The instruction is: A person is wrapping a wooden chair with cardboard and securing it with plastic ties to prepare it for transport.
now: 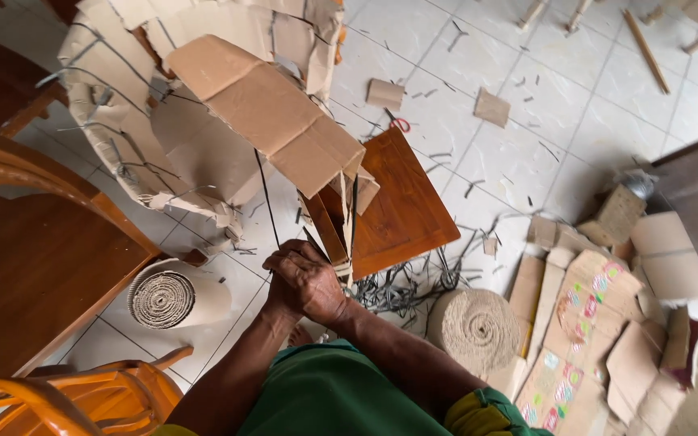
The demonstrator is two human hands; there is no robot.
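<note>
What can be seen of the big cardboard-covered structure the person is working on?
The cardboard structure is a large rounded frame of dark wire clad in overlapping brown corrugated cardboard pieces, with torn edges. It stands on the white tiled floor, beside a wooden stool. One long folded cardboard strip slopes down from it toward the person's hands. The left hand and right hand are clasped together at the strip's lower end; their exact grip is hidden.

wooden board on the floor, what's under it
Under the wooden board show white floor tiles and, at its near edge, a tangle of dark wire offcuts. Folded cardboard covers its left corner; whatever lies beneath the board's middle is hidden.
</note>
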